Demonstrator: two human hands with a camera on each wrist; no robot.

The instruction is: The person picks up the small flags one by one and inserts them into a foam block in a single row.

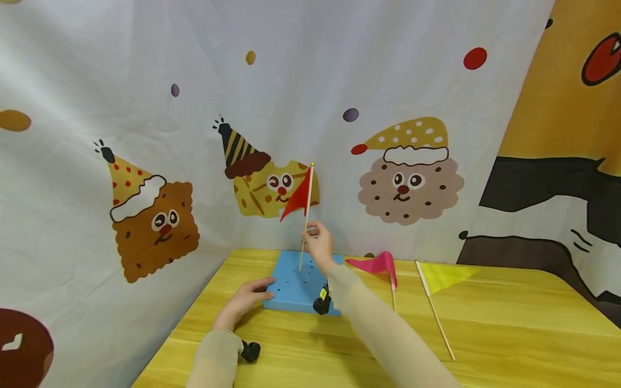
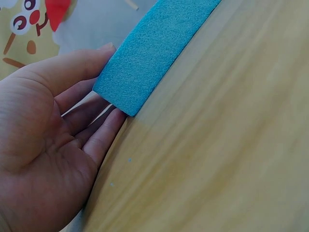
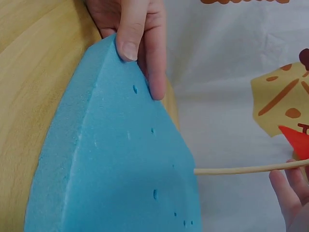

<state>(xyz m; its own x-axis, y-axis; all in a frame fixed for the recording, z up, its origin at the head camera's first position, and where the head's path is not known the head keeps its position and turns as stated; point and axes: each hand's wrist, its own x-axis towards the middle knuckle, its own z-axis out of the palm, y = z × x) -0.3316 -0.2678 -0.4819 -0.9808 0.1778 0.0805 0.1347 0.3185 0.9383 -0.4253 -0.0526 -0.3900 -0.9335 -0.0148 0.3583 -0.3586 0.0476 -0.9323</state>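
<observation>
A red pennant flag (image 1: 298,199) on a thin wooden stick stands slightly tilted above a blue foam block (image 1: 290,295) with several small holes in its top. My right hand (image 1: 320,248) pinches the stick below the red cloth, between thumb and fingers. In the right wrist view the lower end of the stick (image 3: 236,170) meets the block's far edge; I cannot tell if it sits in a hole. My left hand (image 1: 246,302) rests against the block's left side, its thumb on the top edge and its fingers extended along the side.
Right of the block a pink flag (image 1: 380,264) and a yellow flag (image 1: 443,277) lie on the wooden table (image 1: 291,355), their sticks toward the front. Behind the table hangs a white cloth (image 1: 310,81) printed with cartoon biscuits and cheese.
</observation>
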